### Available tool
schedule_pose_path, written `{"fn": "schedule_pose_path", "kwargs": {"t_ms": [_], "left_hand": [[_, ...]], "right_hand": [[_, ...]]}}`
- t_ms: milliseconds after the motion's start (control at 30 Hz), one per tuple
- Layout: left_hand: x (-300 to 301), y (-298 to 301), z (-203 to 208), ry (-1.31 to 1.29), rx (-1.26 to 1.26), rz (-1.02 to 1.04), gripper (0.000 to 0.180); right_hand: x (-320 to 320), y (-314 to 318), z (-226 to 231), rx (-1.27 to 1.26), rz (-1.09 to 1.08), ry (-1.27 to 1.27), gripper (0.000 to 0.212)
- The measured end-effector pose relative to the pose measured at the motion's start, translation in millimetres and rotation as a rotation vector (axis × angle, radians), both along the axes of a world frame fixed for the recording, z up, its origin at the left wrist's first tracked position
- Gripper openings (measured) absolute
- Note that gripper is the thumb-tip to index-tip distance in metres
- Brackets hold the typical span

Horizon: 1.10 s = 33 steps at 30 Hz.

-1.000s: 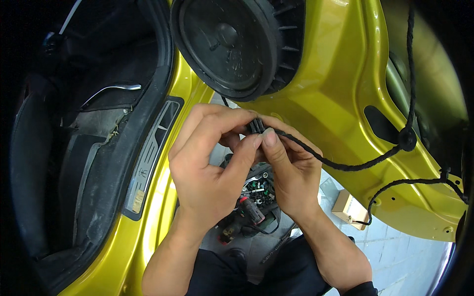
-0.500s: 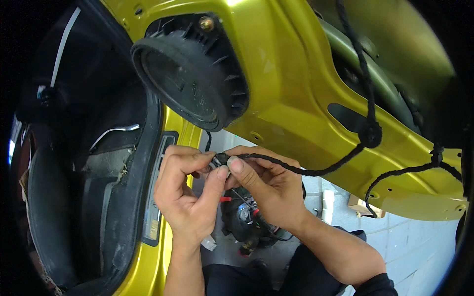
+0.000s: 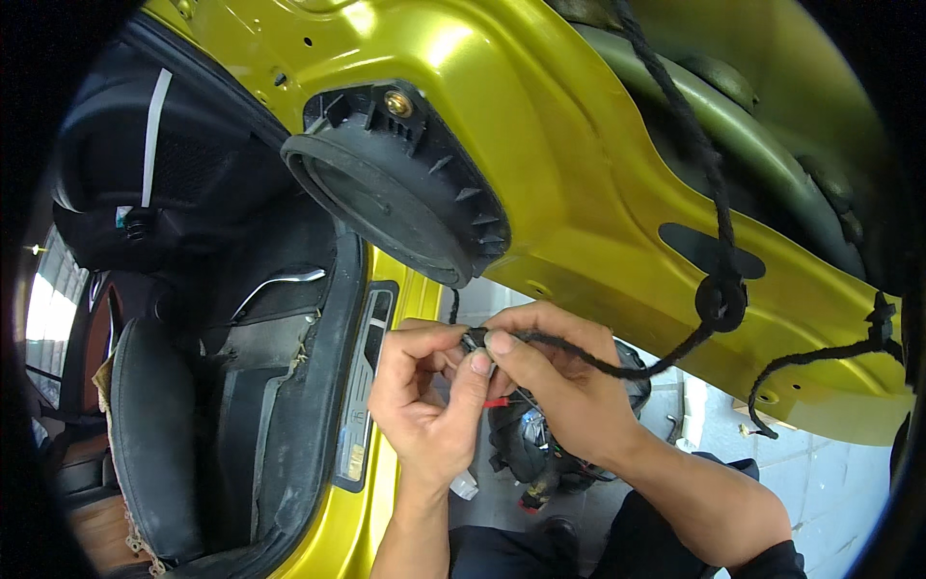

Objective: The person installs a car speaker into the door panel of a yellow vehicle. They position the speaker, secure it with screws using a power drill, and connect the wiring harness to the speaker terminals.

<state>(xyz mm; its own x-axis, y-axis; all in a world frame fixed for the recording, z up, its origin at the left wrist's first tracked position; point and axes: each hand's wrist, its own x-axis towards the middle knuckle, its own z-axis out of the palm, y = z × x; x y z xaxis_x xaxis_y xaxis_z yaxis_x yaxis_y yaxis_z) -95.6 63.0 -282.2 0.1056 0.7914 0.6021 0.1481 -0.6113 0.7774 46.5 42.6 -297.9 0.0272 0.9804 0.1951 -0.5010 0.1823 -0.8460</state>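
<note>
Pinching, 2 hands: left hand (image 3: 424,391) on 1 small dark connector (image 3: 472,340), right hand (image 3: 577,391) on 1 black cable (image 3: 619,371) right beside it. Connector between fingertips, over 1 dark bag (image 3: 513,458). Cable runs to 1 round grommet (image 3: 721,303) at 1 yellow door (image 3: 569,183). On door: 1 speaker (image 3: 386,207), 1 brass-coloured bolt (image 3: 397,102).

– Mounted where?
– Up on the head, left of a fisheye pair.
– Facing which way, how near?
– Down, close over left hand (image 3: 424,396) and right hand (image 3: 569,388), with yellow door (image 3: 579,183) beyond.
</note>
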Motion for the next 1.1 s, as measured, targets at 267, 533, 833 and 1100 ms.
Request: {"fn": "schedule_pose_path", "kwargs": {"t_ms": [267,533,833,1100], "left_hand": [[8,0,-4,0.046,-0.061,0.027,0.023],[18,7,-25,0.097,-0.154,0.144,0.016],[19,18,-39,0.195,0.181,0.137,0.017],[30,21,-47,-0.13,0.177,0.104,0.017]], "right_hand": [[8,6,2,-0.087,-0.014,-0.044,0.023],[9,9,-8,-0.086,-0.18,-0.2,0.024],[12,0,-14,-0.046,-0.133,-0.15,0.019],[16,-5,7,-0.042,-0.171,-0.6,0.032]]}}
